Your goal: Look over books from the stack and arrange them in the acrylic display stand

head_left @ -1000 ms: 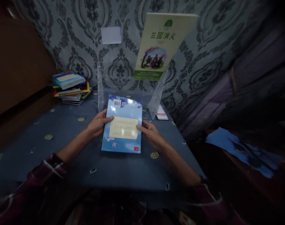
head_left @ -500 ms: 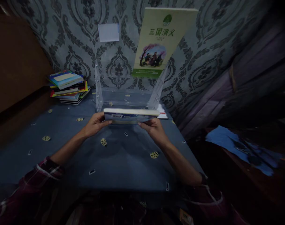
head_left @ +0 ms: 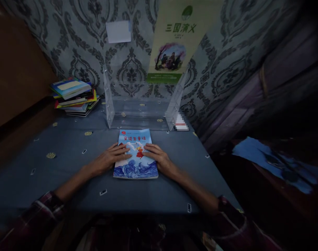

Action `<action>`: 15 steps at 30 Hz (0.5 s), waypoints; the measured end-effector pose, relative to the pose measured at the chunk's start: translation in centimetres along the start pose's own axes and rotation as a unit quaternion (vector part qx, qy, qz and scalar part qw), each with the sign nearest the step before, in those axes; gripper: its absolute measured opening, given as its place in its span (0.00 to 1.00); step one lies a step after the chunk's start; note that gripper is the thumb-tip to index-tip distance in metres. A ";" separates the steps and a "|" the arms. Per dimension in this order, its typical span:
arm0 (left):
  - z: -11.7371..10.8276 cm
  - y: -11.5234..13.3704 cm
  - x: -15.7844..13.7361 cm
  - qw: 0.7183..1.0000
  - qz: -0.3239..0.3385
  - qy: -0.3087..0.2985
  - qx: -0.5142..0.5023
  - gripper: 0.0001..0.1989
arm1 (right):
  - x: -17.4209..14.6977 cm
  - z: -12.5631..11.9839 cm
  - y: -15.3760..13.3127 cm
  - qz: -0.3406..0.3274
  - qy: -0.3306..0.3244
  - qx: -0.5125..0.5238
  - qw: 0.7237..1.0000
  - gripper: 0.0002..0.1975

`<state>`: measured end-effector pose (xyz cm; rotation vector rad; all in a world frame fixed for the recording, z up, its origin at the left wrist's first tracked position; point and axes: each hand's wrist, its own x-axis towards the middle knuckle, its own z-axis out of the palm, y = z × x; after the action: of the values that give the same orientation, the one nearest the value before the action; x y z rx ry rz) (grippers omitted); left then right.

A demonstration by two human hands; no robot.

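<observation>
A blue paperback book [head_left: 138,169] lies face up on the cloth-covered table, its cover showing red Chinese characters, a figure in red, white birds and waves. My left hand [head_left: 113,157] rests flat on the cover's left side with fingers stretched out. From the right, my right hand [head_left: 160,159] lies on the cover in the same way, fingers extended. Just behind the book stands a clear acrylic rack [head_left: 140,122]. On its top right a green book [head_left: 171,45] is propped upright, with a picture of people under a pink tree.
A stack of books [head_left: 75,96] sits at the back left of the table [head_left: 69,188]. Beside the rack's right foot is a blurred white item [head_left: 182,123]. A white card [head_left: 118,32] is against the patterned wall. Blue cloth [head_left: 255,155] lies at the right.
The blue book was held up on edge with both hands gripping its sides. Now it lies flat on the table, nearer me, and both hands are spread on its cover.
</observation>
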<state>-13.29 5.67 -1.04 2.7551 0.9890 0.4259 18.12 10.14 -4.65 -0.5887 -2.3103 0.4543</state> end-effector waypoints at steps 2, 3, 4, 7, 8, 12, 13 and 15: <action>0.2 -0.2 0.1 1.000 -0.001 0.007 -0.001 0.33 | -0.2 0.0 0.3 -0.005 -0.008 -0.005 1.000 0.17; 0.2 -0.3 0.1 1.000 -0.001 0.010 -0.005 0.33 | -0.2 0.0 0.4 -0.005 -0.013 -0.006 1.000 0.18; 0.2 -0.4 0.1 1.000 0.000 0.011 -0.012 0.33 | -0.3 -0.1 0.4 -0.002 -0.020 -0.006 1.000 0.18; 0.0 -0.6 -0.1 0.999 -0.013 0.013 -0.036 0.32 | -0.2 -0.8 -0.2 0.011 -0.042 -0.016 0.999 0.19; -0.1 -0.7 -0.1 0.999 -0.022 0.018 -0.042 0.31 | 0.0 -1.1 -0.6 0.018 -0.054 -0.029 0.998 0.21; -0.2 -1.4 0.4 0.997 -0.061 0.049 -0.024 0.23 | 2.4 -2.0 -2.6 0.066 -0.107 -0.114 0.986 0.22; -0.1 -1.6 0.6 0.995 -0.079 0.060 -0.009 0.20 | 3.3 -1.9 -3.0 0.078 -0.111 -0.126 0.983 0.22; 0.3 -2.0 1.2 0.988 -0.124 0.090 0.017 0.18 | 5.6 -1.1 -3.7 0.095 -0.117 -0.122 0.981 0.23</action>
<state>-13.47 7.93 -1.60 2.6100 1.3733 0.6299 14.23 10.20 0.90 -0.9240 -2.5678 0.3455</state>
